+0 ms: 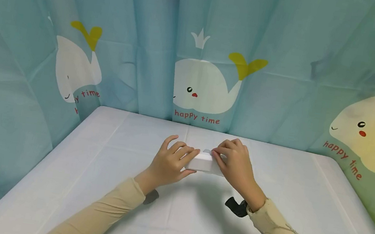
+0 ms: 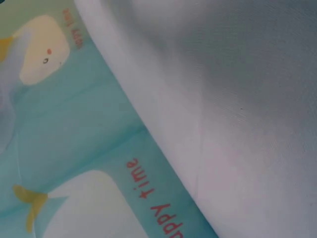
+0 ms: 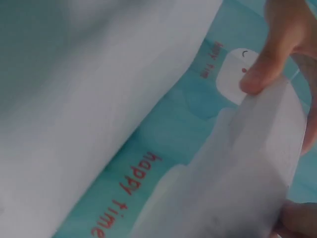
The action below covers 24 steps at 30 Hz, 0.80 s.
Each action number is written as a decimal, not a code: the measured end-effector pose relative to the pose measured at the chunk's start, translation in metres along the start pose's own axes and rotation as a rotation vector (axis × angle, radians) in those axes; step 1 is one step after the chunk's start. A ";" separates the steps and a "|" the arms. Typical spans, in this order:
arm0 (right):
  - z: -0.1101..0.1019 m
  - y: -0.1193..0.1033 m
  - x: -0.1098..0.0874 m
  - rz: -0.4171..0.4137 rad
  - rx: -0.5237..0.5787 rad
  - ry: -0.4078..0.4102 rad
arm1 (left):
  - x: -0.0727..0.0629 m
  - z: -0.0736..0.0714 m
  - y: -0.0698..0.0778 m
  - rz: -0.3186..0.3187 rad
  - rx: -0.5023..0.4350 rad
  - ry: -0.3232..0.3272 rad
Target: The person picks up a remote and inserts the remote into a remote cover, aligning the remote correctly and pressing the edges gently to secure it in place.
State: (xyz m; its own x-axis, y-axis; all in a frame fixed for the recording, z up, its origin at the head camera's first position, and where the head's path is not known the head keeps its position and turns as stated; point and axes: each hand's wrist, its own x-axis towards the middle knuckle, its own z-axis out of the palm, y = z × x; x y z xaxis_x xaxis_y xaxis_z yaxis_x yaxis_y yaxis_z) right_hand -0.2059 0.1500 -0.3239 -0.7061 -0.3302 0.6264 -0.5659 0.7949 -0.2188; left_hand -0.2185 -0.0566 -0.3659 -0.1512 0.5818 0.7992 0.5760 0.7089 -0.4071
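Observation:
A small white box (image 1: 204, 163), oblong with plain faces, is held up over the table between both hands. My left hand (image 1: 169, 161) grips its left end, thumb underneath and fingers along the top edge. At the right end my right hand (image 1: 235, 163) pinches the top edge with thumb and forefinger. Beside those fingertips a small greyish flap (image 1: 207, 151) sticks up from the top. In the right wrist view the white box (image 3: 247, 163) shows at a slant, with the left thumb (image 3: 257, 79) pressed on its far end and a right fingertip (image 3: 299, 218) at its near edge.
The table (image 1: 144, 223) has a white cover. A blue curtain (image 1: 147, 47) printed with whales hangs behind it and along both sides. Black wrist straps (image 1: 237, 207) hang below the sleeves.

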 end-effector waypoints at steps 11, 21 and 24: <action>0.011 0.000 -0.004 -0.110 0.060 0.017 | 0.005 -0.004 -0.001 -0.067 -0.077 -0.090; 0.009 0.023 -0.017 -0.441 -0.317 0.167 | 0.007 -0.012 0.000 -0.293 -0.191 -0.172; 0.010 0.026 -0.017 -0.443 -0.333 0.181 | 0.009 -0.014 0.001 -0.290 -0.217 -0.241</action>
State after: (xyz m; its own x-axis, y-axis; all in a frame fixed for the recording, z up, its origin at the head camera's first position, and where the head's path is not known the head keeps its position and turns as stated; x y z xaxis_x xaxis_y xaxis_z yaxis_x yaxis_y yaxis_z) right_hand -0.2126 0.1713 -0.3480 -0.3323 -0.5986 0.7289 -0.6053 0.7280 0.3219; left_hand -0.2085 -0.0562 -0.3530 -0.4999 0.4659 0.7301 0.6338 0.7713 -0.0583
